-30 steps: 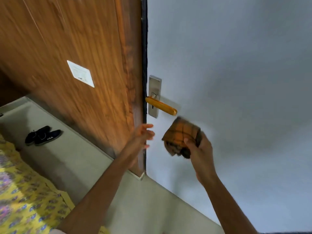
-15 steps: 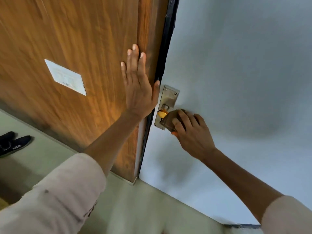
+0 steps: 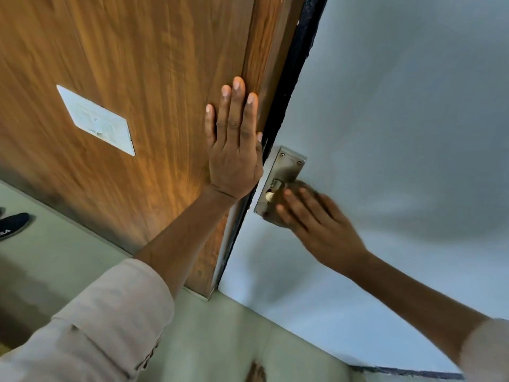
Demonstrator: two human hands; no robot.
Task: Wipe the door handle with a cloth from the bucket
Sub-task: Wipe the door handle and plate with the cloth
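A metal plate (image 3: 286, 166) carries the door handle on the pale grey door (image 3: 399, 119). The handle's stem (image 3: 271, 193) shows beside the plate; the lever itself is covered. My right hand (image 3: 316, 219) lies over the lever and presses a brownish cloth (image 3: 301, 186) against it; only a blurred edge of the cloth shows above my fingers. My left hand (image 3: 234, 144) is flat with fingers together against the wooden panel (image 3: 137, 92), just left of the door's black edge, and holds nothing.
A white switch plate (image 3: 96, 119) sits on the wooden panel to the left. A dark shoe (image 3: 12, 226) lies on the grey floor (image 3: 68, 257) at the far left. The bucket is not in view.
My right hand has slid down and outward along the handle with the cloth. My left hand stays pressed on the wood. The view has moved closer to the door.
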